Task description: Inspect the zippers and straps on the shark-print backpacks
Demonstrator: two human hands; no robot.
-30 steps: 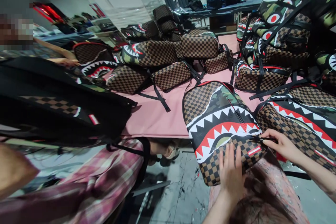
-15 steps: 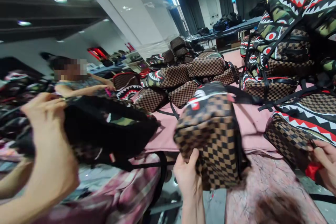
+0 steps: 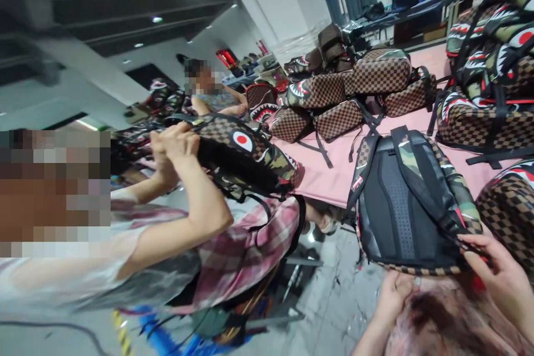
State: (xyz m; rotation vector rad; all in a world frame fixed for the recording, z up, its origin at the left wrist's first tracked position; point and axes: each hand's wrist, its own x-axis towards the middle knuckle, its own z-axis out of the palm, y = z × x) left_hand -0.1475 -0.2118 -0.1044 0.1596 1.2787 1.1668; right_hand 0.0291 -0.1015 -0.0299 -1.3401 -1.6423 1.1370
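- At far left, a worker in a plaid garment [image 3: 250, 250] grips a checked backpack with a red-and-white eye [image 3: 242, 141]; no brand name is legible on it.
- Behind, a second person [image 3: 208, 97] reaches toward more bags on the pink table [image 3: 323, 178].
- Checked, shark-mouthed bags [image 3: 371, 75] line the tabletop, no lettering readable.
- At the near edge, a backpack [image 3: 400, 222] lies tilted, padded back and straps up. A small red-and-white label [image 3: 357, 182] marks its left strap, the print too small to read.
- The left hand [image 3: 394, 293], fingers curled, is at the backpack's bottom edge, below its middle; whether it grips cannot be told.
- The right hand [image 3: 494, 267], partly closed, pinches a slim dark object [image 3: 475, 247] by the backpack's lower right corner.
- Just beside, at far right, sits another checked bag [image 3: 511, 206].
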